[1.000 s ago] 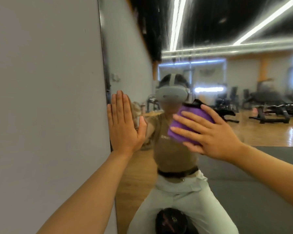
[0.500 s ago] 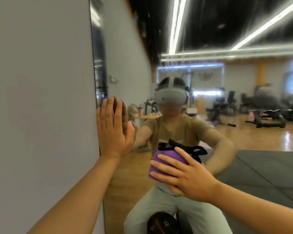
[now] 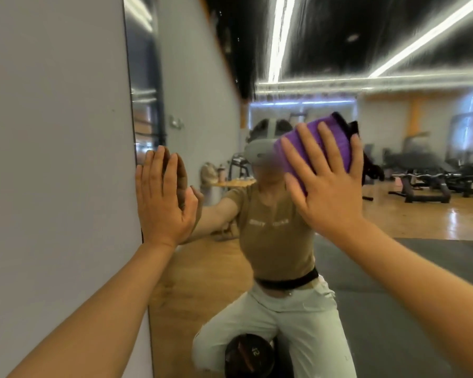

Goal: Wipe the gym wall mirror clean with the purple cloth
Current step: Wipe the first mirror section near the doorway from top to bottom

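Mirror wiping under way, finish not yet evident.
The purple cloth [image 3: 316, 148] is pressed flat to the mirror [image 3: 393, 241] by the right hand [image 3: 329, 186], fingers [image 3: 298, 156] spread straight; the left hand [image 3: 163, 197] is braced open at the mirror's edge; cleaned area cannot be judged.

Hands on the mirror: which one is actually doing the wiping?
The right hand: it presses the purple cloth flat to the mirror. The left hand is bare, braced at the mirror's edge.

A plain grey wall [image 3: 55, 159] is filling the left side, while reflected ceiling light strips [image 3: 279, 36] are glowing over a wooden floor [image 3: 410, 216], dark floor mats [image 3: 393, 309] and weight benches [image 3: 426, 181].
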`<action>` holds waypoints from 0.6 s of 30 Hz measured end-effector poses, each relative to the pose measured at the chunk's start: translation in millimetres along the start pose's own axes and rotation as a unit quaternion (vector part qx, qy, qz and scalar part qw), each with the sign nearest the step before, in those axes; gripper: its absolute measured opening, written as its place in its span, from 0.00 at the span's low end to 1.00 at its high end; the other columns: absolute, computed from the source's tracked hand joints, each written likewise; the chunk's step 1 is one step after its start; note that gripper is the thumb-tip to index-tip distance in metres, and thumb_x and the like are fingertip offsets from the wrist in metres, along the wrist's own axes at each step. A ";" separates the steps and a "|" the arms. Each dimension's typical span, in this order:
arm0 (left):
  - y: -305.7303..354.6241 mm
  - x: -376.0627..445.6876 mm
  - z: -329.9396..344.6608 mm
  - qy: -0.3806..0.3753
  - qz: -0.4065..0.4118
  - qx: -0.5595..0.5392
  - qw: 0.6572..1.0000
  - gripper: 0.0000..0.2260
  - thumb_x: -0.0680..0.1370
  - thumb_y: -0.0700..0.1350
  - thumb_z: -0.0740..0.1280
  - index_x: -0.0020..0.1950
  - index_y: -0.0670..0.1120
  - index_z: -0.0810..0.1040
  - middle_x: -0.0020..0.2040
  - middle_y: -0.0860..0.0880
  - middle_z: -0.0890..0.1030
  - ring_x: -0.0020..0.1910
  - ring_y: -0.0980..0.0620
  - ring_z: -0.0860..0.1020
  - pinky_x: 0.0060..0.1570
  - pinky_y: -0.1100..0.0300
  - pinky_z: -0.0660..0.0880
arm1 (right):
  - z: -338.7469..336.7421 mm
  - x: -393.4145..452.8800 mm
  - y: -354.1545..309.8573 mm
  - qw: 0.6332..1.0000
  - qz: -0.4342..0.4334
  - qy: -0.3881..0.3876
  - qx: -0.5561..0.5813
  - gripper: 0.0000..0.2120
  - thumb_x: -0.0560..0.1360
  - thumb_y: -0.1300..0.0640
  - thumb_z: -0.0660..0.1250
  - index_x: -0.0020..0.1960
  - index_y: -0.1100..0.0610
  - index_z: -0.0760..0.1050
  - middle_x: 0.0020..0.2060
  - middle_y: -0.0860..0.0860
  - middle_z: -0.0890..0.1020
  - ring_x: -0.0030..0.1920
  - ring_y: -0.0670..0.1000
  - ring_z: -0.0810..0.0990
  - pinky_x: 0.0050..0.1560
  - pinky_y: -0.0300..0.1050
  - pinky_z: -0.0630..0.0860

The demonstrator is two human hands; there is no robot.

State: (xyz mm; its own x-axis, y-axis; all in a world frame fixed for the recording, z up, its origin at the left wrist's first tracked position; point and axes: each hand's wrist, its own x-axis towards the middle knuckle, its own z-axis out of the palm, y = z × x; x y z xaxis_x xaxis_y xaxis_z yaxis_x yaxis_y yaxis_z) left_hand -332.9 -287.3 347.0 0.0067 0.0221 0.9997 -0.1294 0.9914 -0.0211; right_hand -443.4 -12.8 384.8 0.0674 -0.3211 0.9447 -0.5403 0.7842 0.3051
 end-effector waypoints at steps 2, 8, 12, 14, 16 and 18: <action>1.4 0.5 -0.5 0.000 0.002 -0.004 1.000 0.27 0.81 0.47 0.57 0.78 0.38 0.63 0.79 0.37 0.61 0.79 0.36 0.57 0.78 0.39 0.54 | 5.2 -53.2 -18.8 0.996 -0.084 -0.027 0.003 0.26 0.84 0.45 0.53 0.81 0.47 0.59 0.81 0.53 0.59 0.81 0.59 0.56 0.78 0.67 0.48; 1.9 3.3 -3.2 -0.001 0.008 0.009 1.000 0.25 0.81 0.45 0.58 0.77 0.37 0.64 0.77 0.35 0.63 0.77 0.33 0.61 0.73 0.34 0.60 | 9.4 -159.2 -9.9 0.940 -0.312 -0.126 -0.051 0.28 0.83 0.42 0.52 0.82 0.44 0.56 0.82 0.46 0.57 0.82 0.53 0.51 0.80 0.60 0.40; 5.4 5.3 -5.4 -0.020 0.004 0.031 0.999 0.26 0.80 0.44 0.56 0.77 0.35 0.63 0.77 0.33 0.63 0.77 0.33 0.60 0.74 0.34 0.59 | 8.3 -128.9 12.5 0.939 -0.327 -0.103 -0.028 0.28 0.83 0.42 0.52 0.82 0.44 0.56 0.82 0.47 0.56 0.82 0.52 0.52 0.80 0.59 0.42; 7.4 5.1 -6.2 -0.030 -0.004 0.048 0.998 0.26 0.80 0.44 0.56 0.77 0.35 0.63 0.77 0.33 0.62 0.77 0.33 0.59 0.75 0.35 0.59 | 4.2 -95.3 28.1 0.965 -0.254 -0.063 -0.008 0.26 0.84 0.43 0.52 0.81 0.44 0.58 0.81 0.48 0.58 0.81 0.52 0.55 0.79 0.60 0.46; 9.9 5.3 -7.4 -0.038 -0.016 0.061 0.997 0.26 0.80 0.44 0.55 0.77 0.34 0.63 0.78 0.33 0.62 0.78 0.34 0.59 0.75 0.36 0.58 | -2.3 -54.1 44.7 0.986 -0.162 -0.034 -0.004 0.25 0.85 0.43 0.50 0.81 0.44 0.57 0.81 0.49 0.59 0.81 0.54 0.55 0.78 0.61 0.47; 13.3 5.5 -8.7 -0.047 -0.032 0.073 0.996 0.26 0.80 0.45 0.55 0.76 0.34 0.64 0.78 0.33 0.62 0.78 0.34 0.59 0.75 0.36 0.58 | -6.7 -20.9 54.0 0.997 -0.077 -0.028 0.001 0.26 0.85 0.43 0.50 0.82 0.45 0.55 0.81 0.50 0.56 0.81 0.55 0.54 0.78 0.62 0.46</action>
State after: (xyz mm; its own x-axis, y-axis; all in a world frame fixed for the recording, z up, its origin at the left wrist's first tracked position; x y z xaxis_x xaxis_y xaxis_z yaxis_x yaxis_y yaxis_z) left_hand -325.9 -272.9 352.2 -0.0719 -0.0595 0.9956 -0.2744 0.9609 0.0376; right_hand -468.4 39.8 382.4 0.1023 -0.4669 0.8784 -0.5288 0.7224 0.4456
